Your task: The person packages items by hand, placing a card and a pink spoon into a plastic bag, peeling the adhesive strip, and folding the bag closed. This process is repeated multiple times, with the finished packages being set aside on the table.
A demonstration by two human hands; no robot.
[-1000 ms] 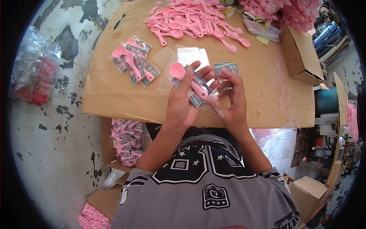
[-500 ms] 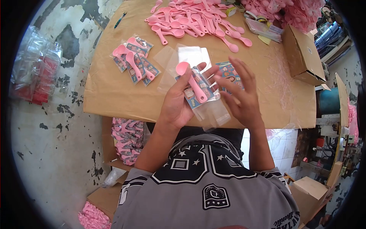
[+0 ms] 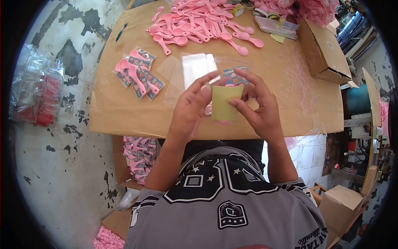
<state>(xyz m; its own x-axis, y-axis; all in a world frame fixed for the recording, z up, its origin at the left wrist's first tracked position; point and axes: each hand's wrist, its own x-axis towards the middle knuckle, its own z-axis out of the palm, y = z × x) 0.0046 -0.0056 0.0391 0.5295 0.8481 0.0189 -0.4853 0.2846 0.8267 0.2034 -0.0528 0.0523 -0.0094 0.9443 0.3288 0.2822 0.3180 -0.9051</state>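
Note:
A card turned with its plain yellow-green back (image 3: 226,103) up is in my right hand (image 3: 259,108), pinched between thumb and fingers. Bits of pink show past its top and bottom edges. My left hand (image 3: 191,106) is at the card's left side, fingers raised and apart from the thumb; whether it touches the clear wrap is hard to make out. Beyond my hands lie clear plastic sleeves (image 3: 198,68) and a stack of printed cards (image 3: 235,76). Several bagged cards with pink spoons (image 3: 139,76) rest to the left.
A large heap of pink spoons (image 3: 195,25) covers the far part of the brown table (image 3: 124,118). An open cardboard box (image 3: 325,50) stands at the right edge, near shredded strands (image 3: 302,83). A pen (image 3: 121,32) lies at the far left. Below, a carton holds packed spoons (image 3: 141,157).
The card and spoon have been turned over, so the plain back now shows. My right hand has closed on the card, and my left hand has loosened from it.

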